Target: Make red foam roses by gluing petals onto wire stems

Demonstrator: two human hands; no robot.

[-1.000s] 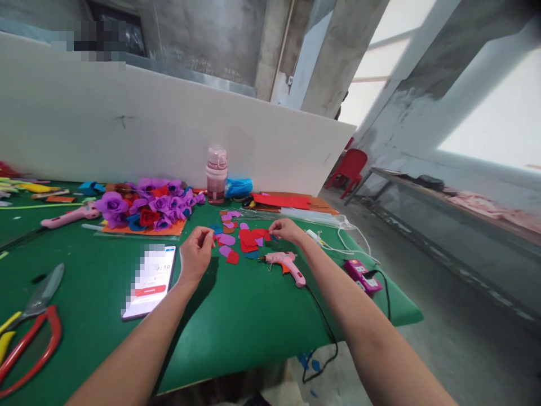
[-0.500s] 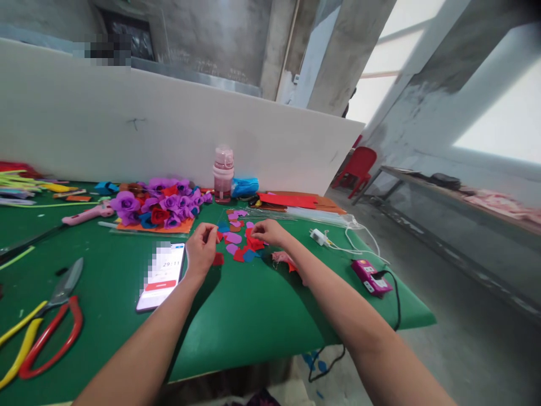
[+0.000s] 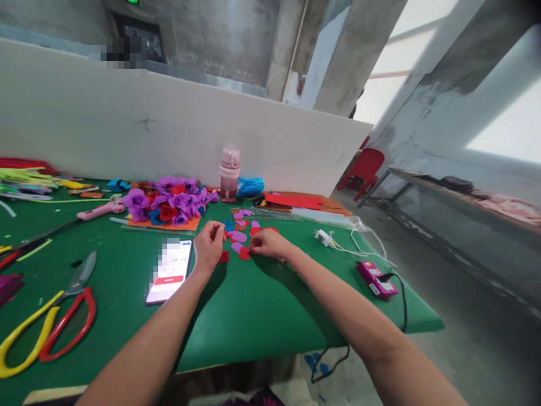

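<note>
Small cut-out petals in purple, red, blue and brown lie scattered on the green tabletop [image 3: 236,316]. At their left edge my left hand [image 3: 210,246] is closed in a pinch; a bit of red shows by its fingertips, but what they hold is too small to make out. My right hand [image 3: 270,243] reaches down at the right side of the scatter, its fingertips closed on the edge of a red petal [image 3: 244,253]. A purple petal [image 3: 239,237] lies between the two hands. Another red piece [image 3: 224,257] rests just below my left fingers.
A lit phone [image 3: 169,272], scissors [image 3: 78,282] and a pink glue gun [image 3: 101,209] lie to the left. Behind are purple and red flowers [image 3: 169,203] and a pink bottle [image 3: 230,175]. A white charger [image 3: 323,238] and magenta power strip [image 3: 377,280] with cords sit right.
My right hand has moved lower and nearer the front of the petals, down to a red one. My left hand keeps its pinch. The view has shifted slightly left.
</note>
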